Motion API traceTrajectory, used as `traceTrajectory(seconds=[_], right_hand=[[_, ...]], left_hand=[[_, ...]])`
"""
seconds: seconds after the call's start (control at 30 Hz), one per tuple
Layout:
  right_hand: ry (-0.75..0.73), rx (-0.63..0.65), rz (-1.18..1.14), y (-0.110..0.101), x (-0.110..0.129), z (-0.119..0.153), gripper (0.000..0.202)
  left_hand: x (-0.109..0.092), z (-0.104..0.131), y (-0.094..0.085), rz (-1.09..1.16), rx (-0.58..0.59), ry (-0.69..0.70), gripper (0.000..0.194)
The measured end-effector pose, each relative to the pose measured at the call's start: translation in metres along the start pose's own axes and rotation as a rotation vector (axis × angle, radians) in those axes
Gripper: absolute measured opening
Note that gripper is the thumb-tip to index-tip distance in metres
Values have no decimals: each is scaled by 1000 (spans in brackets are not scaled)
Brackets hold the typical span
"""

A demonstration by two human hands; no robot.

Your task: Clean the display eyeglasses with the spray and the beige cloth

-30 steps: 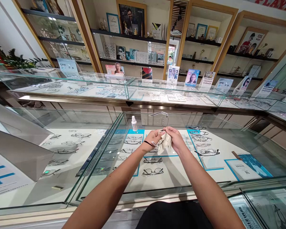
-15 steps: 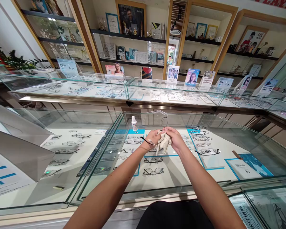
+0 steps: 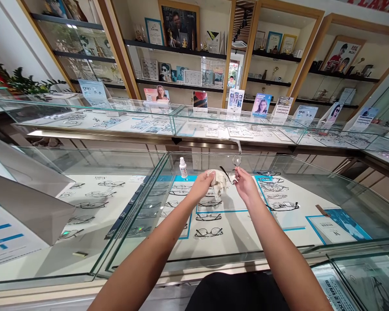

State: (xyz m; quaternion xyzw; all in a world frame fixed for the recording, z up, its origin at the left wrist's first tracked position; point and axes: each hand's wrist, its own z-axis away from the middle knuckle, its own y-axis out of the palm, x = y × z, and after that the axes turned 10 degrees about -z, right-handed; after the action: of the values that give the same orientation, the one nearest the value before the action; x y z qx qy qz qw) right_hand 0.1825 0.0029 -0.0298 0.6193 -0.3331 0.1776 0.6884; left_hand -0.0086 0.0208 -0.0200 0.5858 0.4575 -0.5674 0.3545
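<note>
My left hand (image 3: 201, 185) is closed on a crumpled, pale beige cloth (image 3: 219, 185) that hangs from the fingers above the glass counter. Just right of it, my right hand (image 3: 245, 183) pinches a pair of eyeglasses (image 3: 237, 160) by the frame. The glasses are held on end, one lens above the fingers and one dark temple slanting toward the cloth. A small gap separates cloth and glasses. Behind my left hand, a white bottle (image 3: 183, 168) stands upright on the counter glass.
Under the glass of the display counter (image 3: 233, 242) lie rows of eyeglass frames (image 3: 208, 232). A white and blue sign stand (image 3: 19, 216) juts in from the left. Across the aisle runs another glass showcase (image 3: 142, 134), with shelves and small posters behind.
My hands have moved apart. The glasses, earlier wrapped in the cloth between both hands, are now in my right hand, shifted right and up; the cloth stays in my left.
</note>
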Motion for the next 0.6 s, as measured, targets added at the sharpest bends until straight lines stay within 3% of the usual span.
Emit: traceTrajectory(seconds=[0.13, 0.2, 0.43, 0.6], right_hand=[[-4, -3, 21, -3, 5, 0, 33], [-4, 0, 35, -2, 6, 0, 33], [-14, -40, -19, 0, 9, 1, 33], [-36, -27, -19, 0, 12, 1, 34]], left_hand=[[0, -3, -11, -61, -257, 47, 53], [2, -4, -15, -170, -326, 77, 50], [14, 1, -16, -733, -301, 141, 14], [0, 11, -7, -765, -327, 276, 15]])
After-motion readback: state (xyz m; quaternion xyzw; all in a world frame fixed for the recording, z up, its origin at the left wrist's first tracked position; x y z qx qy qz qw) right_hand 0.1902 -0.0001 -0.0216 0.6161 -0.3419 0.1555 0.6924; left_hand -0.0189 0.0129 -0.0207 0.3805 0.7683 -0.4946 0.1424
